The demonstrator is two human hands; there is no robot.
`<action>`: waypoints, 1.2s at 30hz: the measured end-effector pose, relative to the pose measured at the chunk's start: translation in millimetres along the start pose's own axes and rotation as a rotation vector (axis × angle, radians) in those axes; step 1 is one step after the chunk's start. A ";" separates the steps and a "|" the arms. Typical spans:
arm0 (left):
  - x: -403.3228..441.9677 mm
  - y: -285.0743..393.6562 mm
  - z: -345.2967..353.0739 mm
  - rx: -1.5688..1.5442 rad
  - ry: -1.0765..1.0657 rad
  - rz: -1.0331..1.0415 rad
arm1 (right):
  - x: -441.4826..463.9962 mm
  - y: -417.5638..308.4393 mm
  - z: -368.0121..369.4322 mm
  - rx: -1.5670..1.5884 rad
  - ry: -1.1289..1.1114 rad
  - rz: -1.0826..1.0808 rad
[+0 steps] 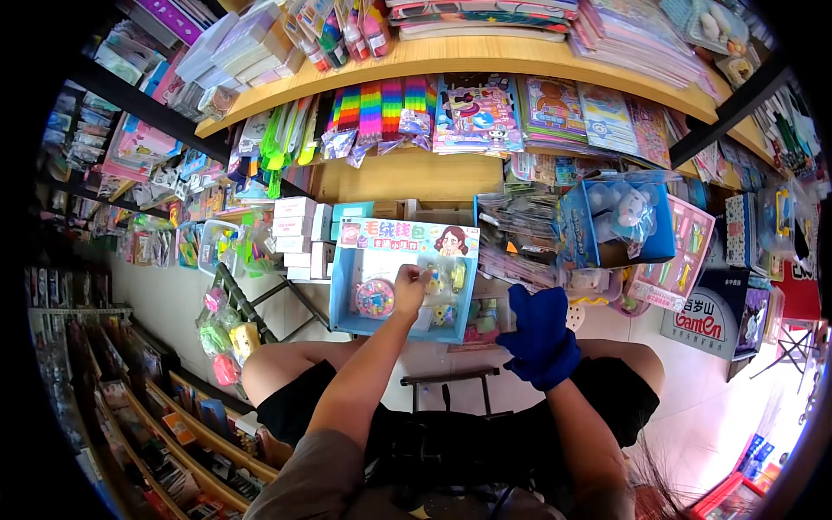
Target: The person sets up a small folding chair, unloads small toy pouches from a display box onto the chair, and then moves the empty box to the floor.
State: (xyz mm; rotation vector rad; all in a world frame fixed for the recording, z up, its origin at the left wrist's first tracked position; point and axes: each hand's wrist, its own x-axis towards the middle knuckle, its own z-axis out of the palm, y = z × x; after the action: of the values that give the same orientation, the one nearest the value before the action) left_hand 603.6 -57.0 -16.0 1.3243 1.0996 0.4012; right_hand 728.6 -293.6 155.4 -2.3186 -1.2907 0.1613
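Note:
My left hand (411, 291) is bare and reaches into a light blue display box (336, 295) with a printed header. Its fingers are pressed together at a small clear packet; whether they grip it is too small to tell. Beside the hand, a round pink container of colourful bits (374, 298) lies in the box, and small clear packets (444, 279) lie on the right side. My right hand, inside a blue cloth or glove (542, 336), is raised right of the box. Its fingers are hidden by the blue fabric.
Behind the box stands a wooden shelf (381, 178) with rainbow strips and booklets. White boxes (295, 227) are stacked at its left. A blue box with plush toys (582, 227) stands to the right. A small black stool (449, 378) is between the person's legs.

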 end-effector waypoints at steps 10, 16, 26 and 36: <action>-75.6 48.7 -57.2 0.760 0.228 0.635 | -11.5 1.5 40.9 0.022 -0.102 0.031; -109.1 86.2 -69.7 -0.534 -0.123 -0.025 | -4.3 -22.2 42.1 0.047 -0.015 0.024; -185.8 142.6 15.3 -0.712 -0.351 -0.101 | 6.0 -81.4 67.2 0.320 0.324 -0.127; -186.2 141.8 -4.8 -0.731 -0.533 -0.066 | 31.1 -55.4 52.9 0.433 0.040 0.144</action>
State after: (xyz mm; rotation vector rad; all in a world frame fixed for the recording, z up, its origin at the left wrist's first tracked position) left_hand 558.6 -161.6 188.6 0.6750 0.4668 0.3268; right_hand 685.8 -225.0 138.3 -2.0254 -0.9560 0.3979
